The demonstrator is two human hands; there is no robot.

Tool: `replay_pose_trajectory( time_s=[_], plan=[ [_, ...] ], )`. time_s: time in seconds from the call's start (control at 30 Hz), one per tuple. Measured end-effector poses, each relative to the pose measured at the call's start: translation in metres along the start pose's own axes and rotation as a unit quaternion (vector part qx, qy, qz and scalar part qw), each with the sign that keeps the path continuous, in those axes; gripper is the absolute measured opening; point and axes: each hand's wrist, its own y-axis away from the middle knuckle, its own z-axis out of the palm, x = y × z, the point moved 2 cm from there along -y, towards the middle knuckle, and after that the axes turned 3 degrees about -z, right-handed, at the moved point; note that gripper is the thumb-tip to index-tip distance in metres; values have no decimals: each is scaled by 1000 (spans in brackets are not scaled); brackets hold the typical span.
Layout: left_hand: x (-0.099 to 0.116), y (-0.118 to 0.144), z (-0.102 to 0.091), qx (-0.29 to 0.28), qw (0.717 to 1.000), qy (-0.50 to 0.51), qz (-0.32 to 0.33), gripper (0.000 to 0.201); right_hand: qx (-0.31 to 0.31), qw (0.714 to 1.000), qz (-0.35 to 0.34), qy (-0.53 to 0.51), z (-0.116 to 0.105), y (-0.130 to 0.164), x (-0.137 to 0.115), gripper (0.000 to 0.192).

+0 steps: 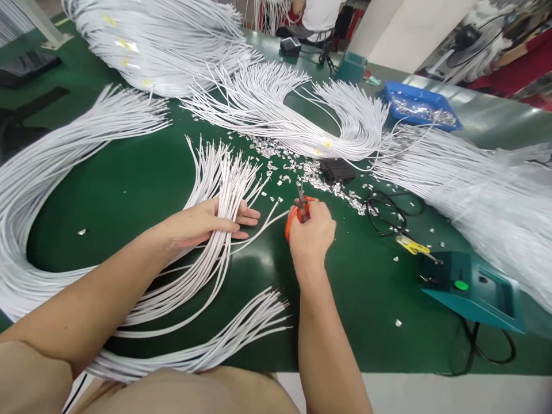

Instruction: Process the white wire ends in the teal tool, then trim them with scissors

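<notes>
My left hand [211, 221] is wrapped round part of a bundle of white wires [230, 198], thumb across the top and fingers beneath. The wires' stripped ends fan out beyond the hand. In my right hand [314, 230] is a pair of orange-handled scissors [293, 223], its metal tips pointing away from me. One or two loose wires [263, 233] stretch from the bundle toward the right hand; I cannot tell whether it touches them. Nearer my body lies a smaller bunch of white wires [241, 330] with bare copper ends.
Small silvery scraps [310, 172] litter the green table [345, 339] around a black box [337, 171]. Larger wire bundles [164, 46] lie at the back and right. A blue tray [420, 106] holds more bits. On the right sits a teal soldering station [474, 290]; people [319, 17] work beyond.
</notes>
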Motion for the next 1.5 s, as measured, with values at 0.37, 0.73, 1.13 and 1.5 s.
replay_pose_trajectory(
  time_s=[0.37,0.73,1.13,1.5],
  plan=[
    [10,3,3,-20,995,95,10,39,-338,930,45,-141,46,33,-8,19],
    [20,10,-10,48,985,157,51,27,-427,887,73,-163,43,35,-16,14],
    [30,14,-23,161,974,128,95,20,-497,831,57,-245,29,30,-24,20],
    [2,1,4,121,988,-19,94,31,-274,914,102,-281,33,15,-8,29]
  ],
)
